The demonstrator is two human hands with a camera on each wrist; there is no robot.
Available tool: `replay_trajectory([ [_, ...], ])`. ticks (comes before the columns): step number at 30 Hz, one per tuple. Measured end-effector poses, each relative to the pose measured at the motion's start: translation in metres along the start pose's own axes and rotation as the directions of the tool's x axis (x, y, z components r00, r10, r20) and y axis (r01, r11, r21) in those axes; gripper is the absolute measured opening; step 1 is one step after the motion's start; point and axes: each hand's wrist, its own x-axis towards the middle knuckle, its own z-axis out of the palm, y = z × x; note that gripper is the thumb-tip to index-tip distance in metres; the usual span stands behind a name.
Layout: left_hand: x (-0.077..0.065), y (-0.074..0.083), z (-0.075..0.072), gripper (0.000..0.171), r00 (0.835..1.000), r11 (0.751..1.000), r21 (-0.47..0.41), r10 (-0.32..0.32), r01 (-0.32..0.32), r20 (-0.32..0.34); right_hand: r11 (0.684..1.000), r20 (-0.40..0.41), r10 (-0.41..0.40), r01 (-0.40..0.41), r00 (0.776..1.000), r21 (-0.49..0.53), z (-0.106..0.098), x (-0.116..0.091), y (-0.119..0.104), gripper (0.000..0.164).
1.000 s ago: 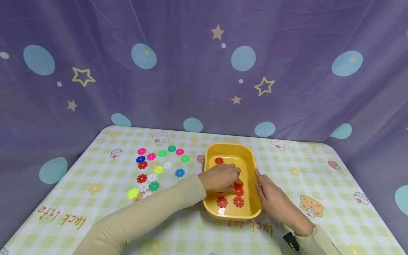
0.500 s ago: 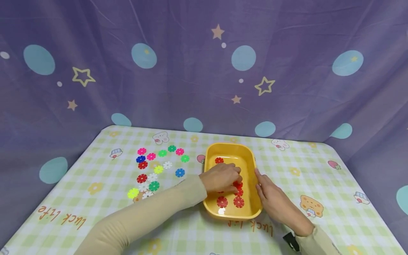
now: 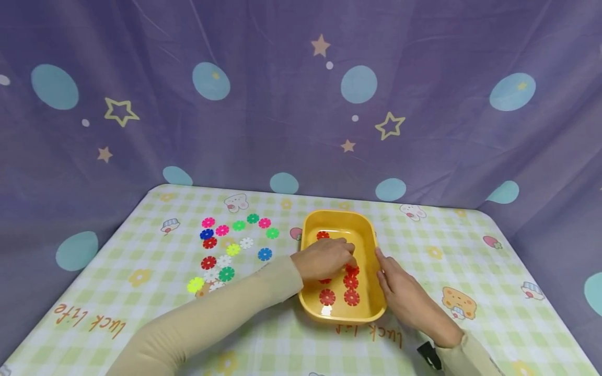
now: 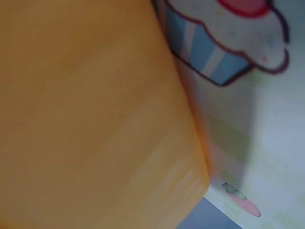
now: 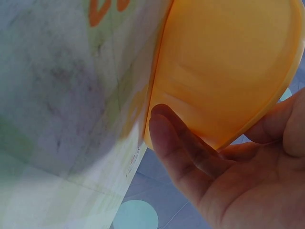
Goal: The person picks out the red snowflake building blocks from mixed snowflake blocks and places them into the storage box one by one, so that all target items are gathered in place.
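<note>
A yellow plastic tray [image 3: 340, 311] stands on the table with several red snowflake discs [image 3: 351, 297] lying flat inside. My left hand [image 3: 324, 258] reaches over the tray's left wall, its fingers bent down at the upper discs of the right-hand column. Its fingertips are partly hidden, so I cannot tell whether a disc is pinched. At the tray's right side my right hand [image 3: 402, 290] holds the rim; in the right wrist view its fingers [image 5: 164, 131] lie against the outer wall, the thumb near the rim. The left wrist view shows mostly the tray's outer wall [image 4: 95, 114].
Left of the tray, several snowflake discs in pink, green, blue, white, yellow and red lie loose, such as a blue disc [image 3: 265, 254] and a green disc [image 3: 226, 273]. A checked cloth [image 3: 470, 250] covers the table. A purple curtain [image 3: 282, 130] hangs behind.
My left hand has shifted slightly up, and its thumb no longer covers the middle red disc in the right-hand column. The right hand and tray stay in place.
</note>
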Motion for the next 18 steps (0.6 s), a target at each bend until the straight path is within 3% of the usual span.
replay_trajectory([
  [11,-0.004,0.003,-0.001,0.023,1.0,0.998,0.066,-0.002,0.0,0.031,1.0,-0.011,-0.021,0.02,1.0,-0.011,-0.002,0.0,-0.001,0.054],
  [18,-0.011,-0.004,-0.011,0.023,0.999,0.997,0.081,-0.016,0.014,0.028,1.0,-0.004,-0.012,0.012,1.0,-0.01,-0.001,-0.001,-0.001,0.055],
])
